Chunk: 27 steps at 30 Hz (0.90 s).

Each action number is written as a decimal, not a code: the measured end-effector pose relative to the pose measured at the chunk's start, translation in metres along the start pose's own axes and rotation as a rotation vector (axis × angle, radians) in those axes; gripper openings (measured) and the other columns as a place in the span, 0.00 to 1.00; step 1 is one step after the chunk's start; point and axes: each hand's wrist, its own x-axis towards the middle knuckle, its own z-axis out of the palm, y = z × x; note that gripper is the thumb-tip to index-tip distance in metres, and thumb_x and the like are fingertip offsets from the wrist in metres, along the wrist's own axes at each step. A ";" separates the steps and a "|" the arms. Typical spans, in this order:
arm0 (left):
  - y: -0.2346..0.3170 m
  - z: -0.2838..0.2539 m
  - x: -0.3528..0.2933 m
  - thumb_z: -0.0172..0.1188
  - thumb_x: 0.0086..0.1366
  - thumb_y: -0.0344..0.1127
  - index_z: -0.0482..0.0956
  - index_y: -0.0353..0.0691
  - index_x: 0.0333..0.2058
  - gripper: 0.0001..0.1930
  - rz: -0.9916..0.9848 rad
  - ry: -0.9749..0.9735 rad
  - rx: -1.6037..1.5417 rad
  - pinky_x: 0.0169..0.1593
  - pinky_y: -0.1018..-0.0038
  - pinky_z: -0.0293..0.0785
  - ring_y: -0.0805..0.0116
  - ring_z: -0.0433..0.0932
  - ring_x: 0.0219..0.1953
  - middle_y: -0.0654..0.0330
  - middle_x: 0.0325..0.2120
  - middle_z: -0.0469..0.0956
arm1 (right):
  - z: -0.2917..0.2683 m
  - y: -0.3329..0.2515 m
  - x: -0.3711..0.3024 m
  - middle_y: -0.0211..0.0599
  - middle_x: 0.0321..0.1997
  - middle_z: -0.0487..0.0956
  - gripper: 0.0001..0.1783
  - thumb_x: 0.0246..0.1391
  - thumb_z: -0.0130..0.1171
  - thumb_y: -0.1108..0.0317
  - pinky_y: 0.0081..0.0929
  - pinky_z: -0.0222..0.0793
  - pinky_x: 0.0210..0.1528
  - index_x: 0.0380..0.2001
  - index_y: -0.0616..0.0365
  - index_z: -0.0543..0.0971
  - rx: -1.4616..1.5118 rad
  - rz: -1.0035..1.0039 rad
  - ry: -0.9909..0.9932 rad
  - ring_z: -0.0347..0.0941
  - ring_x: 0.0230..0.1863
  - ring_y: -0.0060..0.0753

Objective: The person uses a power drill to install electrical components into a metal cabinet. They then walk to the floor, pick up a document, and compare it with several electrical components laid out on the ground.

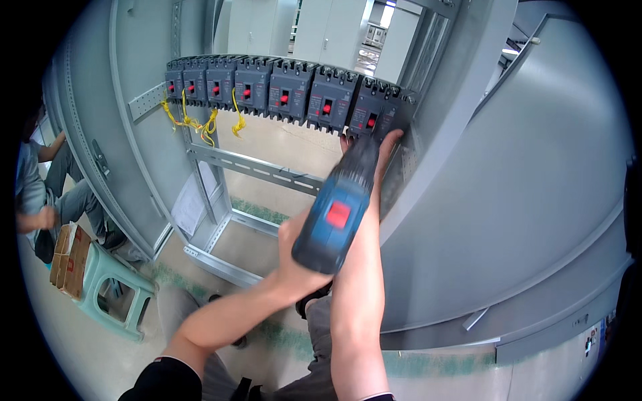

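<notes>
Grey cabinet frame [254, 167] stands open below; left grip [297, 257] clamps blue drill [338, 207], right grip [388, 144] unclear at breaker [371, 113].

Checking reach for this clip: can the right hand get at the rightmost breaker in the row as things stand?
Probably yes. The right hand is already up beside the rightmost breaker, fingertips at its lower edge, with nothing between them. The blue power drill, gripped by the left hand, points there too.

Packages, sheet and labels around you

At your far left, flat brown cardboard boxes [69, 259] lie stacked beside the stool; a white paper sheet [189, 204] leans inside the cabinet frame; small white stickers [590, 339] sit low right.
</notes>
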 end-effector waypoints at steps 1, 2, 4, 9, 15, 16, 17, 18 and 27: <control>-0.004 0.000 0.016 0.61 0.56 0.30 0.77 0.33 0.29 0.05 0.059 0.016 0.030 0.28 0.74 0.71 0.74 0.75 0.23 0.60 0.20 0.77 | 0.008 0.004 -0.004 0.36 0.48 0.72 0.37 0.50 0.48 0.33 0.31 0.68 0.48 0.51 0.51 0.68 -0.039 -0.059 -0.018 0.69 0.47 0.30; -0.004 0.001 0.030 0.61 0.55 0.29 0.77 0.33 0.28 0.05 0.027 0.018 -0.002 0.27 0.74 0.70 0.73 0.76 0.22 0.59 0.20 0.77 | 0.018 0.000 -0.015 0.38 0.46 0.74 0.35 0.50 0.50 0.35 0.29 0.70 0.45 0.49 0.55 0.70 0.003 -0.006 0.000 0.72 0.45 0.31; -0.003 0.009 0.050 0.62 0.52 0.28 0.77 0.32 0.26 0.05 -0.038 -0.012 -0.059 0.27 0.74 0.70 0.70 0.77 0.21 0.55 0.18 0.77 | 0.020 -0.008 -0.010 0.38 0.43 0.75 0.35 0.50 0.50 0.35 0.30 0.72 0.42 0.47 0.56 0.72 0.063 0.025 0.021 0.73 0.41 0.32; -0.023 0.017 0.066 0.64 0.45 0.29 0.74 0.30 0.29 0.12 -0.025 -0.026 -0.049 0.28 0.67 0.73 0.50 0.78 0.24 0.47 0.20 0.77 | 0.029 -0.012 -0.017 0.36 0.32 0.77 0.34 0.50 0.47 0.33 0.29 0.73 0.33 0.39 0.56 0.74 0.126 0.176 0.038 0.74 0.31 0.32; 0.008 0.023 0.072 0.64 0.45 0.32 0.74 0.32 0.26 0.12 -0.074 -0.003 0.148 0.28 0.66 0.71 0.50 0.77 0.23 0.48 0.17 0.76 | 0.010 -0.016 -0.011 0.33 0.26 0.75 0.32 0.54 0.41 0.34 0.25 0.69 0.26 0.34 0.54 0.74 -0.064 0.060 -0.175 0.71 0.25 0.28; 0.010 0.024 0.073 0.64 0.44 0.35 0.73 0.31 0.26 0.14 -0.095 -0.001 0.159 0.29 0.62 0.72 0.47 0.77 0.24 0.46 0.18 0.76 | 0.008 -0.016 -0.011 0.33 0.27 0.75 0.32 0.54 0.41 0.35 0.25 0.69 0.28 0.35 0.55 0.74 -0.068 0.063 -0.173 0.71 0.26 0.28; 0.012 0.024 0.074 0.64 0.43 0.38 0.72 0.31 0.26 0.17 -0.115 0.001 0.169 0.29 0.58 0.72 0.44 0.76 0.25 0.45 0.18 0.75 | 0.007 -0.016 -0.011 0.34 0.28 0.75 0.31 0.54 0.41 0.35 0.26 0.69 0.29 0.35 0.55 0.73 -0.064 0.075 -0.158 0.71 0.27 0.29; 0.013 0.023 0.073 0.64 0.43 0.37 0.72 0.31 0.27 0.16 -0.139 -0.012 0.194 0.30 0.58 0.72 0.44 0.76 0.25 0.44 0.18 0.75 | 0.004 -0.016 -0.012 0.34 0.29 0.74 0.31 0.55 0.41 0.36 0.26 0.68 0.30 0.36 0.55 0.73 -0.053 0.089 -0.135 0.70 0.29 0.30; 0.016 0.025 0.075 0.63 0.43 0.36 0.73 0.31 0.27 0.15 -0.160 0.000 0.175 0.32 0.58 0.73 0.43 0.76 0.24 0.44 0.17 0.75 | -0.003 -0.014 -0.014 0.39 0.39 0.72 0.31 0.57 0.40 0.39 0.31 0.64 0.42 0.42 0.59 0.70 0.011 0.106 0.014 0.67 0.41 0.34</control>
